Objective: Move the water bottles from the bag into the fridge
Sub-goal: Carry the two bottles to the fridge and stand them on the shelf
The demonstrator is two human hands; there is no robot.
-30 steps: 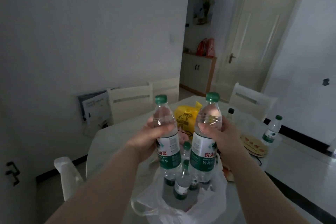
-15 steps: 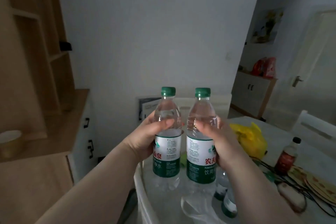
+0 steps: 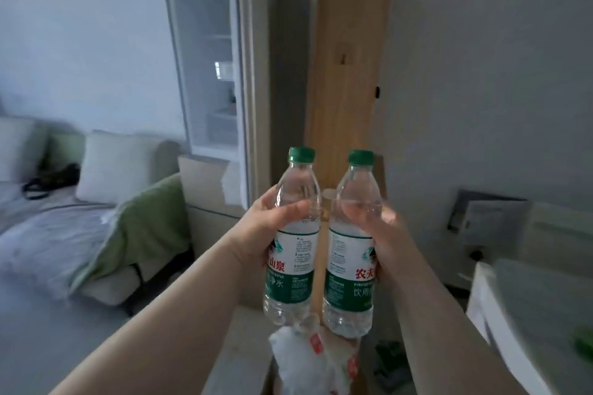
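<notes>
I hold two clear water bottles with green caps and green-and-white labels upright in front of me, side by side. My left hand grips the left bottle around its upper body. My right hand grips the right bottle the same way. Ahead at upper left stands the fridge, its door swung open and pale shelves showing inside. The bag is out of view.
A tall wooden panel stands right of the fridge. A sofa with a green blanket and white cushions fills the left. A white table edge is at lower right. A crumpled white plastic wrapper lies on a surface below the bottles.
My view has swung left, away from the table and bag, to the open fridge and sofa. Both hands still hold the bottles upright in front of me.
</notes>
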